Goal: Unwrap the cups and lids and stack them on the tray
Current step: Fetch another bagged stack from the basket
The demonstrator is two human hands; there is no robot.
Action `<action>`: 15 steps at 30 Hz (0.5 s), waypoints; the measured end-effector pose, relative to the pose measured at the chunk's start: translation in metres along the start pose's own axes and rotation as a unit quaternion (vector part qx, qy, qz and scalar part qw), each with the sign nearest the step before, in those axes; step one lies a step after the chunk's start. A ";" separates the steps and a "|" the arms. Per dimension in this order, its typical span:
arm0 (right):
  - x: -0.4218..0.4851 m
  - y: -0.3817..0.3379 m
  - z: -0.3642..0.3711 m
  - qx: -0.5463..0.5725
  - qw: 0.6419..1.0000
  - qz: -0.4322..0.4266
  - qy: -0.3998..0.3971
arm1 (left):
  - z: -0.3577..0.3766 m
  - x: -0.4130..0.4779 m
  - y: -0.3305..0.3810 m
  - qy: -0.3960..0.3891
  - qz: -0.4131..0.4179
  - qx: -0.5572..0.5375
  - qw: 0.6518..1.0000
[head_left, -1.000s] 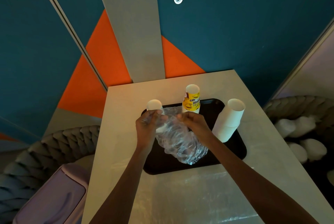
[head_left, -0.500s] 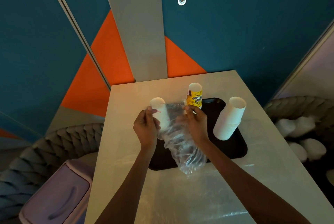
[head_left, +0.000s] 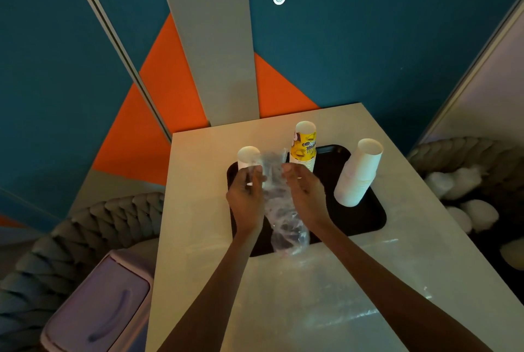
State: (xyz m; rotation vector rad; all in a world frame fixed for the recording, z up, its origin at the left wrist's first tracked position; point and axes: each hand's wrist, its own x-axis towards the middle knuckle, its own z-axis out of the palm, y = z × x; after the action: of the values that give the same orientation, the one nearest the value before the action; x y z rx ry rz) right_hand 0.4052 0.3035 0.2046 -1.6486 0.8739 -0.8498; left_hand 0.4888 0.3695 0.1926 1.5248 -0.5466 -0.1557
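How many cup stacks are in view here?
3: a white stack back left above the left hand, a yellow printed stack back centre, a leaning white stack right. The plastic wrap may hide more.

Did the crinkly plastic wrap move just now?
Yes, upward: the top of the plastic wrap now reaches the label of the yellow cup stack; earlier it sat near that stack's base.

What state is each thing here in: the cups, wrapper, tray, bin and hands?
Clear wrapper: crumpled, held upright over the tray.
Left hand: pinches the wrapper's upper edge.
Right hand: relaxed, touching the wrapper.
Small white stack: mouth down, lower part hidden behind the left hand.
Yellow stack: unwrapped, mouth down on the tray.
Tall white stack: unwrapped, mouth down, leaning.
Tray: holds the stacks.
Bin: lid shut.
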 end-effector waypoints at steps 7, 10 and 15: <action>-0.006 -0.003 -0.008 0.092 0.993 0.042 -0.058 | 0.004 -0.016 0.026 -0.215 -0.132 -0.108 0.962; -0.004 0.003 -0.014 0.059 0.998 0.036 -0.003 | 0.001 -0.020 0.026 -0.249 -0.150 -0.123 0.949; -0.004 0.002 -0.033 0.183 0.979 0.084 -0.014 | -0.006 -0.018 0.020 -0.096 -0.065 -0.050 0.992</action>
State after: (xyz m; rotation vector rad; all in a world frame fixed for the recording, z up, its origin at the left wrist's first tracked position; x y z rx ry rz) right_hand 0.3747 0.2918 0.2092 -1.2461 0.7717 -0.8139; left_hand 0.4709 0.3843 0.2081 1.4556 -0.5830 -0.4288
